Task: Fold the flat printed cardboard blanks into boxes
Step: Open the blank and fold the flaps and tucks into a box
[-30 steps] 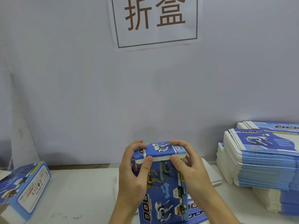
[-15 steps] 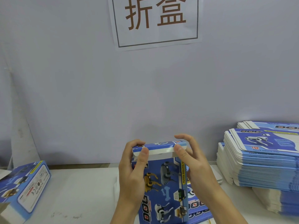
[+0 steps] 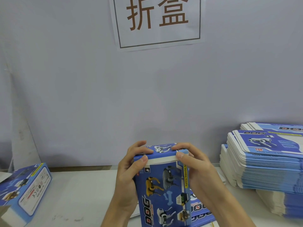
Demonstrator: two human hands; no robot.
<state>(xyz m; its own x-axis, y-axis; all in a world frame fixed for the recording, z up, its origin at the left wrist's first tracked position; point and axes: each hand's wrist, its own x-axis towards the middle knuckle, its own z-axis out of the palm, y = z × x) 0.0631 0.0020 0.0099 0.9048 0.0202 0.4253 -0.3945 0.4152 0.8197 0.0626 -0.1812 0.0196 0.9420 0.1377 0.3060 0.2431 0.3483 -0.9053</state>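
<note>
Head view only: upright blue printed cardboard box w/ robot-dog artwork held mid-frame above white tabletop, approx centre, in front of pale wall. Left hand wrapped round box's left edge, thumb pressed on white strip of top flap, fingers curled over flap from behind. Right hand same on right edge, thumb at flap corner, fingers on top. Both grips closed firmly on box, nothing else held. Step, by the look: closing top flap, tuck tab going in; white edge visible, so prob not fully seated. Next move likely calls for even downward press w/ both thumbs till flap sits flush, w/o crushing side panels. Finished blue folded box lying on its side at far left. Tall stack of flat blue-and-white printed blanks at right, well apart from hands. Another flat blank under held box. White paper sign w/ brown characters on wall above.
</note>
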